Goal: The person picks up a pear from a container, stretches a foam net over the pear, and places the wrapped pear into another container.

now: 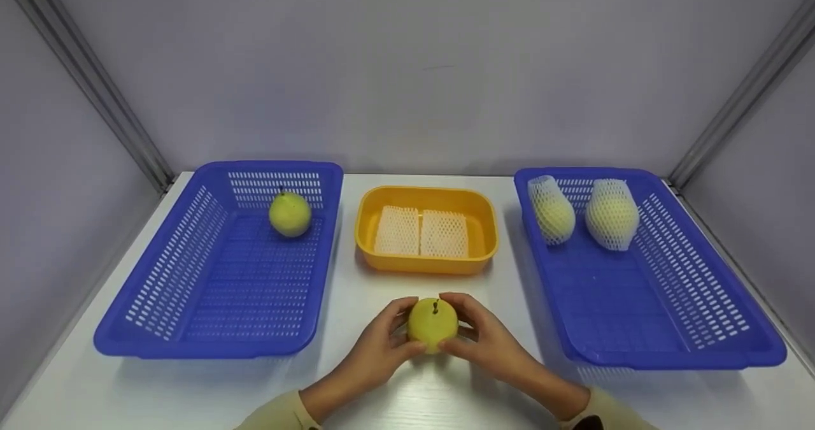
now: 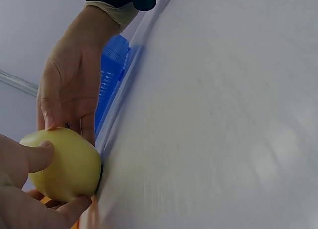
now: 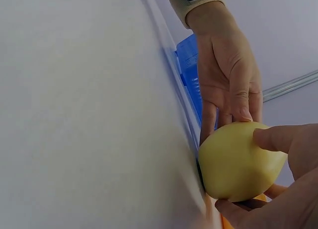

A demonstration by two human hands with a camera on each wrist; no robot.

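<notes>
A yellow-green pear (image 1: 433,325) stands stem up at the front middle of the table, held between both hands. My left hand (image 1: 377,346) grips its left side with thumb and fingers. From the other side my right hand (image 1: 490,341) holds it the same way. In the left wrist view the bare skin of the pear (image 2: 67,164) shows, with thumbs on its near face. The right wrist view has the pear (image 3: 239,162) low over the white table, its underside close to the surface.
An orange tub (image 1: 425,264) behind the hands holds two stacks of white foam net sleeves (image 1: 444,234). At left, a blue basket (image 1: 210,347) contains one bare pear (image 1: 290,214). The right blue basket (image 1: 675,360) contains two pears in foam nets (image 1: 612,215).
</notes>
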